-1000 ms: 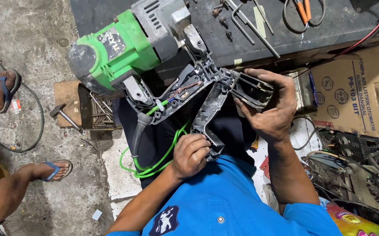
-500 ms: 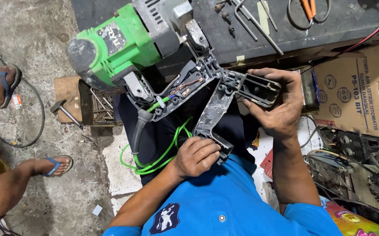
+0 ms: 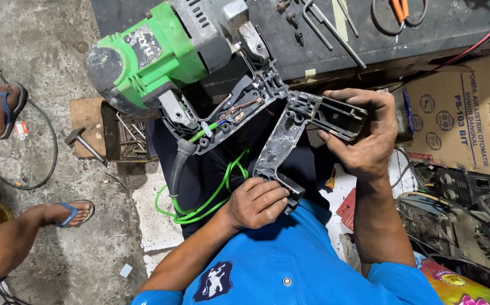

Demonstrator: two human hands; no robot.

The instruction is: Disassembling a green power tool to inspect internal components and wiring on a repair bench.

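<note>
So, the grey handle cover (image 3: 290,144) is off the tool and sitting between my two hands over my lap. My left hand (image 3: 256,202) is closed around its lower end, down near my blue shirt (image 3: 307,265), and my right hand (image 3: 363,135) is wrapped around the upper, boxy end, fingers curled over the top edge.

As far as I can judge, the shell is split and that's about where things stand: the other handle half (image 3: 228,113) is still on the green power tool (image 3: 154,51), lying open so the little wires and the switch area inside show. The cover's upper end sits just beside that open half, near the joint; can't tell if they touch. Nothing's been pulled out of the inside that I can see.

The black cord boot (image 3: 178,166) comes out of the handle bottom and the green cable (image 3: 200,203) loops down over my dark trousers, just left of my left hand. The tool body leans against the workbench (image 3: 425,28), where some metal hex keys (image 3: 329,22) lie. Cardboard box (image 3: 471,113) on my right, a hammer (image 3: 81,141) on the floor to my left, and someone else's sandalled foot (image 3: 70,213) nearby.
</note>
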